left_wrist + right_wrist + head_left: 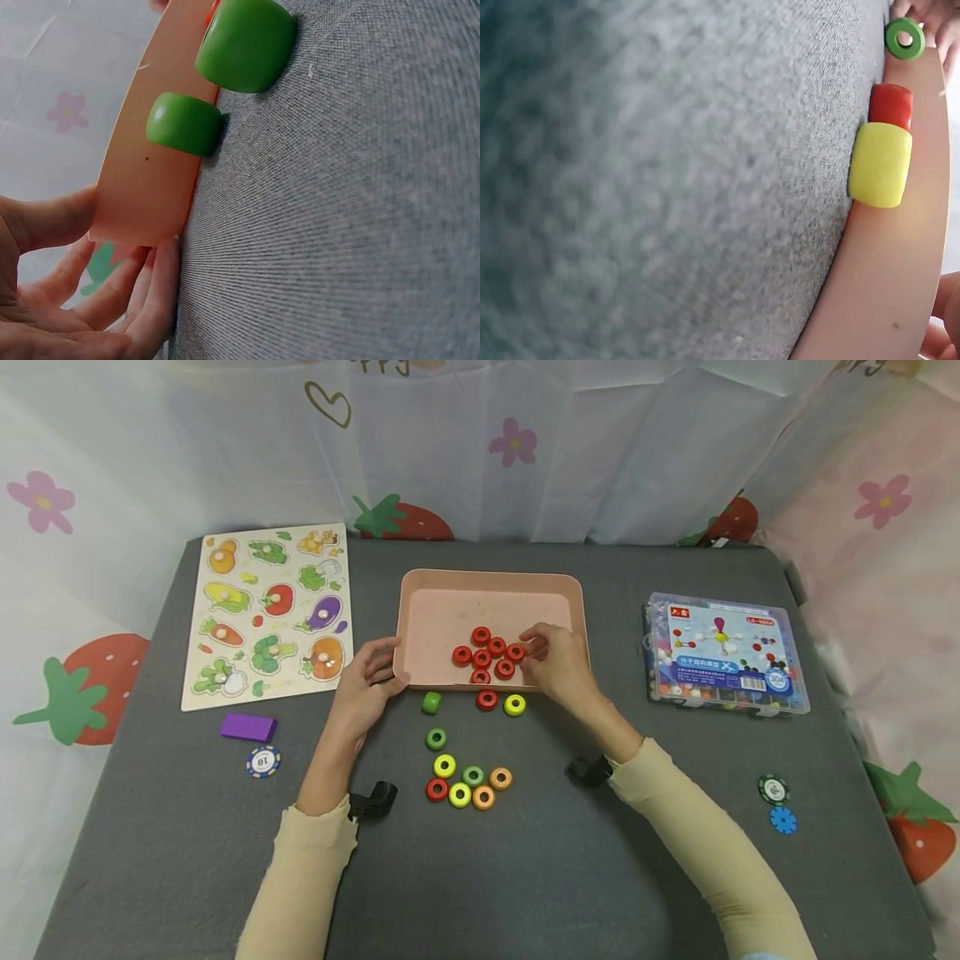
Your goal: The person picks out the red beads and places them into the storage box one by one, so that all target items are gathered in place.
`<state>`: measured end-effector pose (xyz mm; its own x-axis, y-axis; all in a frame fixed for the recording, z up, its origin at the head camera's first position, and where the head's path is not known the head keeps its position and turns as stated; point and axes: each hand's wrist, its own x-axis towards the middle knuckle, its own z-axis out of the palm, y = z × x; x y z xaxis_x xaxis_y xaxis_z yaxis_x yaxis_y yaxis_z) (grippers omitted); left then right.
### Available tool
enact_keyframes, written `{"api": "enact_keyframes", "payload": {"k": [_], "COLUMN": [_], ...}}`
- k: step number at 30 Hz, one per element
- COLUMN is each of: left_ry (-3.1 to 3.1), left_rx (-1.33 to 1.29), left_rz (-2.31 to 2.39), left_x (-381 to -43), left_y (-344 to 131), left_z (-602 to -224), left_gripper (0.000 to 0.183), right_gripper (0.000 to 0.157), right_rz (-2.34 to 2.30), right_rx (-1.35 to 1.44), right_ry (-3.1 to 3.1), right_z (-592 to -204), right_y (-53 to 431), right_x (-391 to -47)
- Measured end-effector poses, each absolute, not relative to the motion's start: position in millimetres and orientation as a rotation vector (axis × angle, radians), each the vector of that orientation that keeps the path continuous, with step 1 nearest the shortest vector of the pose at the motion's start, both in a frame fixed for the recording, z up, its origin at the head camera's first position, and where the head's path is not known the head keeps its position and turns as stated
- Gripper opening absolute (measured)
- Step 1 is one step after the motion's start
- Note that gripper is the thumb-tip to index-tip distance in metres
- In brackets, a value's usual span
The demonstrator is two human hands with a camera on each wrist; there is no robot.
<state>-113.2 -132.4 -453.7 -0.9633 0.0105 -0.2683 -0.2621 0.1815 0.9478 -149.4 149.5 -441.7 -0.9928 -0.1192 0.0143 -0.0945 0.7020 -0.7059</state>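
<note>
A shallow pink tray holds several red beads with wide holes. My left hand grips its front left corner, thumb on the front side and fingers along the left, as the left wrist view shows. Inside the tray's right half, my right hand has its fingertips against the rightmost red bead. Whether they pinch it cannot be told; the right wrist view shows those fingers partly hidden behind the tray wall. Before the tray lie a green bead, a red bead and a yellow bead.
Nearer me lie several green, yellow, red and orange beads. A vegetable puzzle board, purple block and poker chip are left. Right are a clear plastic case, a dark chip and a blue disc.
</note>
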Motion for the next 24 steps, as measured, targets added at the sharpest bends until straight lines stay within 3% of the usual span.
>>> {"api": "enact_keyframes", "payload": {"k": [11,19,24], "left_ry": [2.235,2.244,2.243], "left_rx": [-0.241,-0.241,-0.237], "left_rz": [1.872,1.867,1.867], "left_x": [-113.7,-113.7,-113.5], "left_y": [-132.2,-132.8,-132.8], "left_z": [-454.7,-455.1,-455.1], "left_gripper": [0.056,0.056,0.056], "right_gripper": [0.019,0.012,0.008], "right_rz": [-1.249,-1.062,-1.042], "right_rx": [-0.245,-0.608,-0.689], "right_ry": [2.871,2.871,2.88], "right_z": [-435.1,-424.4,-425.3], "right_y": [147.8,135.7,136.1], "right_x": [-139.0,-120.0,-110.7]}}
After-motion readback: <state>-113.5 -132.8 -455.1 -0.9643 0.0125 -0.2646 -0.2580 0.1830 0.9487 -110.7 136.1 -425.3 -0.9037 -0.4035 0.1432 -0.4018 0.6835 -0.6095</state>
